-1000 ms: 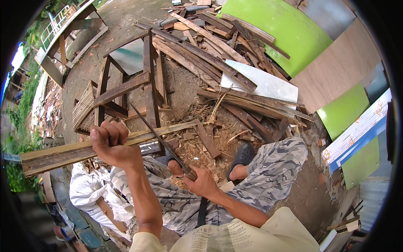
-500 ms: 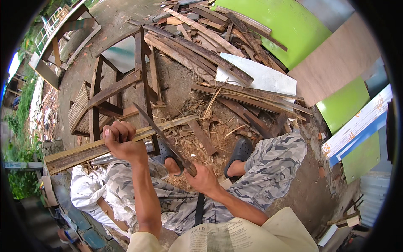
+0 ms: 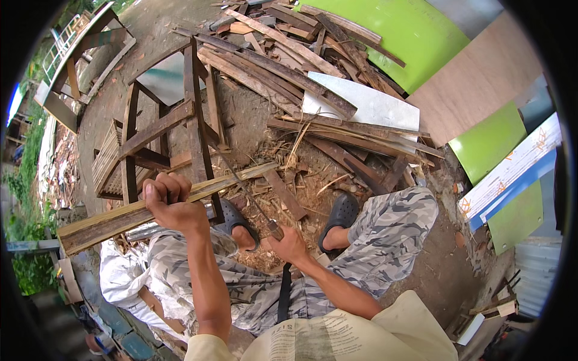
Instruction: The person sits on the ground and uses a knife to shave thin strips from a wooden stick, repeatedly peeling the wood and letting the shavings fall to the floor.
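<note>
My left hand (image 3: 176, 206) is closed around a long strip of wood (image 3: 99, 230), which slants up to the right with a pale yellowish cut edge. In my right hand (image 3: 289, 244) is the handle of a long-bladed knife (image 3: 257, 209). Its blade, now seen nearly edge-on, points away and to the left and crosses the strip near its thin far end. Whether blade and wood touch, I cannot tell. Shavings and splinters (image 3: 274, 231) lie on the ground between my feet, and a short board (image 3: 285, 195) rests beyond them.
A brown wooden frame (image 3: 158, 129) stands ahead to the left. Piled lumber (image 3: 259, 69) and stacked strips (image 3: 367, 141) lie ahead and right, by a white panel (image 3: 361, 102). Green panels (image 3: 421, 42) and a plywood sheet (image 3: 475, 78) lie right. White sacking (image 3: 120, 271) is beside my left leg.
The knife blade has turned from showing its flat side to nearly edge-on, its tip swinging slightly. My right hand has shifted only a little; my left hand keeps its grip on the strip.
</note>
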`<state>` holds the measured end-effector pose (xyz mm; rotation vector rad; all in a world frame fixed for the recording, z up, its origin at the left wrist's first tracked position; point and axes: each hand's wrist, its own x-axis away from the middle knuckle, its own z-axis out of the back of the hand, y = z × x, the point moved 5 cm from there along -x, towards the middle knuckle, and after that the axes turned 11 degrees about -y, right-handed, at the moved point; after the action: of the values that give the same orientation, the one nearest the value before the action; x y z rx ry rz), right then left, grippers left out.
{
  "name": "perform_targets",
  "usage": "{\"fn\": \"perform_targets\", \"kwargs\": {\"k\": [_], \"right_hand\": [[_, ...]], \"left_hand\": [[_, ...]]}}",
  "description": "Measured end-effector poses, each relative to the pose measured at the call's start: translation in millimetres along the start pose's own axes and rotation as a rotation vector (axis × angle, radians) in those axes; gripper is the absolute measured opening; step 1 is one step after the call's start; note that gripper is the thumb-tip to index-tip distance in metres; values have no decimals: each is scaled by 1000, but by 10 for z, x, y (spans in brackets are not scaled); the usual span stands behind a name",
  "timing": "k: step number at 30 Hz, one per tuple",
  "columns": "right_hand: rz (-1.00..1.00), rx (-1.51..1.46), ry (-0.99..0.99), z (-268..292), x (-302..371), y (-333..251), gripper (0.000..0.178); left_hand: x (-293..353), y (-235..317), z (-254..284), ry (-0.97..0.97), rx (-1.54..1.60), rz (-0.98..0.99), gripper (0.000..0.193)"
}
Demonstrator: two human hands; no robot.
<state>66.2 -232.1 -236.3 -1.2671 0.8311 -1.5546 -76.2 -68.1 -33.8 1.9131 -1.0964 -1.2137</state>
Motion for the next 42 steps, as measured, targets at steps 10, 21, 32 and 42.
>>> {"fn": "perform_targets", "kwargs": {"k": [10, 21, 32, 42], "right_hand": [[-36, 59, -48, 16, -102, -21, 28], [-177, 253, -91, 80, -180, 95, 29], [-63, 274, -42, 116, -133, -155, 28], [-142, 243, 8, 171, -35, -144, 29]], "left_hand": [[-42, -34, 121, 40, 24, 14, 34], [-90, -72, 229, 63, -3, 17, 31], [-125, -119, 201, 30, -50, 15, 25], [-83, -125, 181, 2, -1, 0, 25]]}}
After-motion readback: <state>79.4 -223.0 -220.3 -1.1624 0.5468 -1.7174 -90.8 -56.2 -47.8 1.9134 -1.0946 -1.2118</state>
